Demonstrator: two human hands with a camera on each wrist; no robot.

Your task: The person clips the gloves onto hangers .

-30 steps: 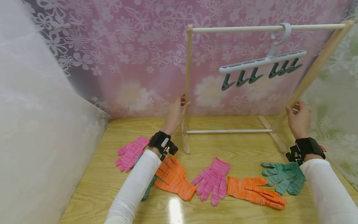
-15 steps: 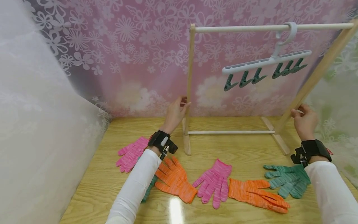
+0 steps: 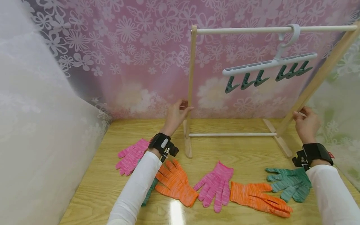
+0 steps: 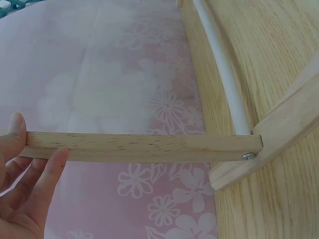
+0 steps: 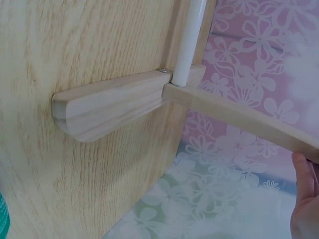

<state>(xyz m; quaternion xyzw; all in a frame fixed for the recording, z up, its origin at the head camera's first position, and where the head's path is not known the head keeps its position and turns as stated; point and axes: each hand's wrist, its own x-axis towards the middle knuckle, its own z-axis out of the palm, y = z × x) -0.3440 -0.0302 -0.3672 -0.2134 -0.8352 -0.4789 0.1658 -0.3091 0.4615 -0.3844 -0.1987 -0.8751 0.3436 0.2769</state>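
A wooden rack with a white top bar (image 3: 239,30) stands on the table at the back. My left hand (image 3: 175,115) pinches its left post (image 4: 144,147) between thumb and fingers, low down. On the other side, my right hand (image 3: 307,123) holds the slanted right post (image 3: 317,78); in the right wrist view only part of that hand (image 5: 305,199) shows. From the top bar hangs a pale grey hanger (image 3: 270,64) with several dark green clips (image 3: 247,82), none gripping anything.
In front of the rack lie pink gloves (image 3: 216,187) (image 3: 132,157), orange gloves (image 3: 178,186) (image 3: 258,197) and a green glove (image 3: 292,182). Another green glove (image 3: 150,190) is mostly under my left forearm. Flowered curtains (image 3: 135,62) enclose the wooden table (image 3: 92,184).
My right hand and the rack's right side have shifted slightly right in the head view. The hanger has shifted right with the rack. Both hands stay on the posts.
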